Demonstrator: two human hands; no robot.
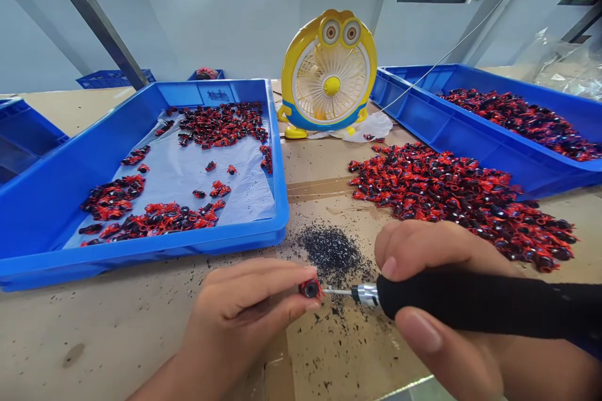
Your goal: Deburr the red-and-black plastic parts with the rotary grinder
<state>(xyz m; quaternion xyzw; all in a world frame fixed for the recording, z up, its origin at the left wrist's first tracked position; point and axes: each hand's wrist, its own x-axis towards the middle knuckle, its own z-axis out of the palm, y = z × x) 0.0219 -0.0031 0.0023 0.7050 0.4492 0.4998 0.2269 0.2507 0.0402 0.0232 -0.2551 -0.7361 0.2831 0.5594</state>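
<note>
Between the thumb and fingers of my left hand (244, 307) is a small red and black plastic part (310, 289), its dark round opening turned toward me. My right hand (442, 263) is wrapped round a black-handled rotary tool (470, 302) with a silver collar. The tool's thin metal bit points left, and its tip meets the right side of the part. Just behind the bit lies a heap of black shavings (332, 249), with crumbs scattered over the brown tabletop.
At left, a blue tray (279, 200) lined with white sheet holds many similar parts. A loose pile of parts (437, 194) lies right, before another blue tray (404, 106). A yellow fan (332, 85) stands at the back, with a thin cord running up right.
</note>
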